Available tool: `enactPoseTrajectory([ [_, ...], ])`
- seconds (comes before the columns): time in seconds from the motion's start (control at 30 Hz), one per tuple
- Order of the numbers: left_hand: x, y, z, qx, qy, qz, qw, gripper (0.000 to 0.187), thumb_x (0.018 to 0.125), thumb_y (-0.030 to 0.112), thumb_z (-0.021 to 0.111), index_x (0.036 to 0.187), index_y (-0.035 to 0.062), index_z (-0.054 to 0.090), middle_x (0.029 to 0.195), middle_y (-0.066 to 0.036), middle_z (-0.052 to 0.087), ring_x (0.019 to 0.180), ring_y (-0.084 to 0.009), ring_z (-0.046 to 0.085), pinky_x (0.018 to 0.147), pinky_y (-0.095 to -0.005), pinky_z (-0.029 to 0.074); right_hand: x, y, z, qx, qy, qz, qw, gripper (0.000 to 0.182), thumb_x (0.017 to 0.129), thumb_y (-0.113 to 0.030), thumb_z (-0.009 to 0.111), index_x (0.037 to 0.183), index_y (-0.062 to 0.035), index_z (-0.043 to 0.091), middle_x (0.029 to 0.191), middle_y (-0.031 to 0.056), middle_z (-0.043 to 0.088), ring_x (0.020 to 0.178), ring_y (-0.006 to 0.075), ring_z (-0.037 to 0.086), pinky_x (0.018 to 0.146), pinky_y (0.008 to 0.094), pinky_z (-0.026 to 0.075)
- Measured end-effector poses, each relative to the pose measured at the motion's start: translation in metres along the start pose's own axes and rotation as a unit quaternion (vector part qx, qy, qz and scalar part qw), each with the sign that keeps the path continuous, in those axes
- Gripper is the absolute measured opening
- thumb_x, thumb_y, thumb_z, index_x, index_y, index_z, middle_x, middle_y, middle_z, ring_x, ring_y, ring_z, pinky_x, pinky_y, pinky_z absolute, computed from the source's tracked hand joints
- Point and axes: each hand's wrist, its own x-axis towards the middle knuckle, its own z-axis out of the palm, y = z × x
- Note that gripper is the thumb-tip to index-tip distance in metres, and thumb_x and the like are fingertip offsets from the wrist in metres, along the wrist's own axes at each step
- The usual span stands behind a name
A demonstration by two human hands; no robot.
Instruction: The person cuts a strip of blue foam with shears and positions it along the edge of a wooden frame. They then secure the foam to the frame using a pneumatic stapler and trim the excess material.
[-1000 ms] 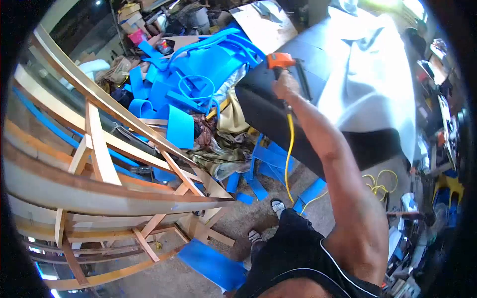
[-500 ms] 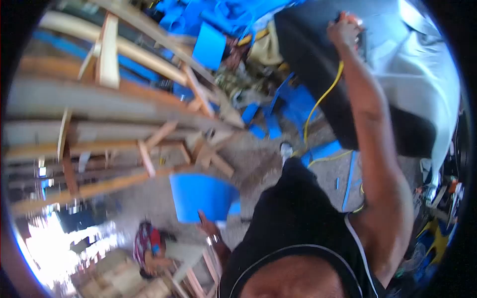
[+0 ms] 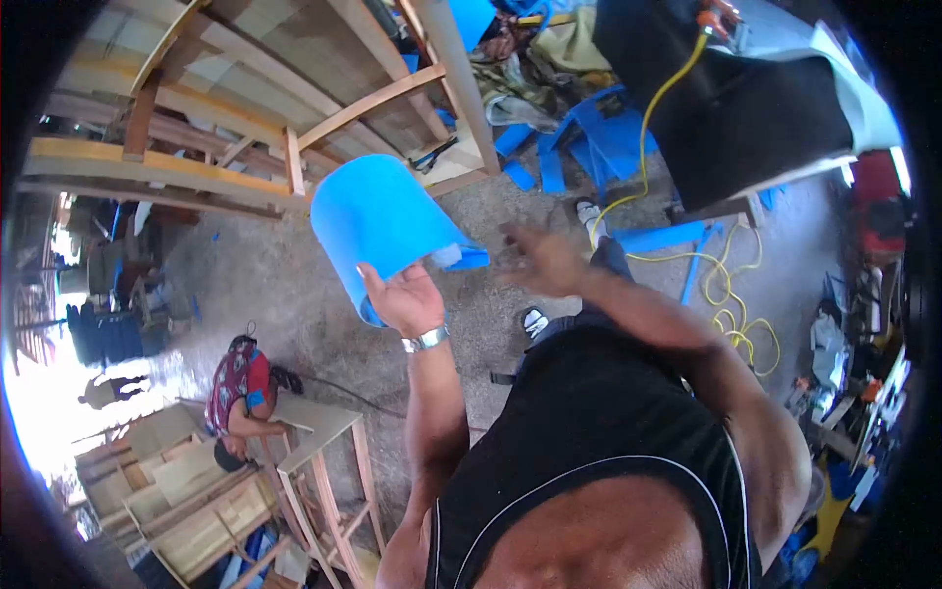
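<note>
My left hand [image 3: 402,297], with a metal watch on its wrist, grips the lower edge of a curved blue sheet [image 3: 378,216]. The thumb lies on the near side, and the sheet bends round into a loose half-roll with a small whitish patch at its right end. To the right of it, my right hand [image 3: 545,257] hovers over the floor with fingers stretched out and nothing in them; motion blurs it slightly. An orange-and-grey tool [image 3: 721,22] on a yellow hose [image 3: 646,128] rests on a black-and-white covered piece [image 3: 746,118] at the upper right.
A wooden frame [image 3: 368,103] stands at the upper left. Blue offcuts [image 3: 599,147] and crumpled cloth [image 3: 564,49] lie on the floor. Yellow hose coils [image 3: 731,294] lie at right. Another person [image 3: 240,393] bends over a wooden frame [image 3: 329,432] at lower left.
My right hand has let go of the orange tool and come down toward the blue sheet. The left hand has raised the sheet, and the view has shifted.
</note>
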Motion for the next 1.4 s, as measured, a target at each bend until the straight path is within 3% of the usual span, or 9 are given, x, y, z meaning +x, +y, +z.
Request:
enactPoseTrajectory([
  [0.33,-0.052,0.062,0.009,0.113,0.149,0.048,0.981,0.053,0.1,0.034,0.049,0.135,-0.005,0.046,0.129,-0.018,0.056,0.111,-0.0263,0.057,0.095,-0.0385,0.044,-0.109,0.055,0.05,-0.292,-0.305,0.055,0.905,0.026,0.077,-0.026,0.067,0.095,-0.0071,0.072,0.088,0.0132,0.073,0.082,0.0322,0.072,0.07,0.0471,0.056],
  [0.47,-0.004,0.153,-0.002,0.07,0.051,0.278,0.957,0.067,0.086,0.044,0.059,0.131,-0.004,0.051,0.136,-0.021,0.054,0.12,-0.0351,0.052,0.105,-0.0448,0.038,-0.283,0.201,-0.016,-0.281,-0.074,0.456,0.841,0.021,0.082,-0.024,0.063,0.093,-0.0088,0.073,0.092,0.0164,0.072,0.087,0.0297,0.072,0.07,0.0421,0.056],
  [0.63,-0.068,0.13,0.027,0.342,-0.124,0.128,0.923,0.052,0.084,0.038,0.065,0.115,-0.0027,0.064,0.113,-0.018,0.065,0.095,-0.036,0.062,0.084,-0.0454,0.052,-0.475,0.239,-0.101,-0.229,-0.012,0.723,0.651,0.034,0.086,-0.025,0.059,0.115,-0.0081,0.067,0.113,0.0141,0.069,0.106,0.0305,0.067,0.085,0.0454,0.055],
  [0.77,-0.197,0.034,0.061,0.658,-0.351,-0.046,0.664,0.044,0.085,0.042,0.07,0.108,0.0052,0.067,0.099,-0.008,0.069,0.081,-0.0297,0.062,0.075,-0.0421,0.049,-0.577,0.321,-0.067,0.039,0.018,0.725,0.688,0.03,0.078,-0.028,0.061,0.1,-0.0132,0.074,0.103,0.0102,0.073,0.09,0.0324,0.07,0.072,0.0417,0.057],
  [0.9,-0.248,-0.119,0.11,0.644,-0.687,-0.235,0.239,0.045,0.087,0.032,0.065,0.123,0.0047,0.061,0.113,-0.021,0.066,0.103,-0.0354,0.062,0.09,-0.0456,0.047,-0.61,0.358,-0.014,-0.024,-0.044,0.594,0.803,0.033,0.082,-0.033,0.064,0.107,-0.0127,0.073,0.104,0.0088,0.072,0.096,0.0276,0.068,0.085,0.0366,0.052],
  [1.07,-0.32,-0.306,0.083,0.453,-0.777,-0.159,0.406,0.035,0.089,0.025,0.056,0.115,0.0047,0.064,0.104,-0.019,0.069,0.097,-0.0322,0.065,0.087,-0.0473,0.048,-0.712,0.444,0.069,0.154,0.169,0.522,0.822,0.035,0.084,-0.033,0.063,0.106,-0.0072,0.073,0.097,0.016,0.073,0.081,0.0282,0.069,0.077,0.0399,0.055],
  [1.13,-0.338,-0.337,0.086,0.596,-0.72,-0.175,0.31,0.03,0.087,0.021,0.055,0.109,0.0012,0.061,0.109,-0.025,0.065,0.101,-0.0416,0.061,0.084,-0.052,0.048,-0.702,0.4,-0.043,0.285,0.082,0.558,0.775,0.028,0.089,-0.026,0.061,0.099,-0.0016,0.071,0.079,0.0125,0.071,0.061,0.0194,0.062,0.06,0.0355,0.053],
  [1.17,-0.372,-0.32,0.126,0.581,-0.697,-0.115,0.403,0.029,0.085,0.021,0.055,0.107,0.0027,0.062,0.102,-0.025,0.066,0.097,-0.0422,0.062,0.081,-0.0524,0.048,-0.713,0.413,-0.054,0.304,0.06,0.586,0.748,0.024,0.092,-0.02,0.06,0.091,0.0014,0.07,0.065,0.0058,0.062,0.052,0.0122,0.052,0.048,0.0317,0.045],
  [1.4,-0.434,-0.263,0.144,0.735,-0.511,-0.118,0.431,0.03,0.086,0.02,0.056,0.113,0.0066,0.064,0.103,-0.023,0.067,0.096,-0.0415,0.063,0.082,-0.0516,0.048,-0.747,0.497,-0.139,0.372,0.121,0.548,0.739,0.029,0.089,-0.023,0.064,0.113,-0.0059,0.062,0.079,0.0031,0.062,0.06,0.0152,0.057,0.044,0.0315,0.043],
])
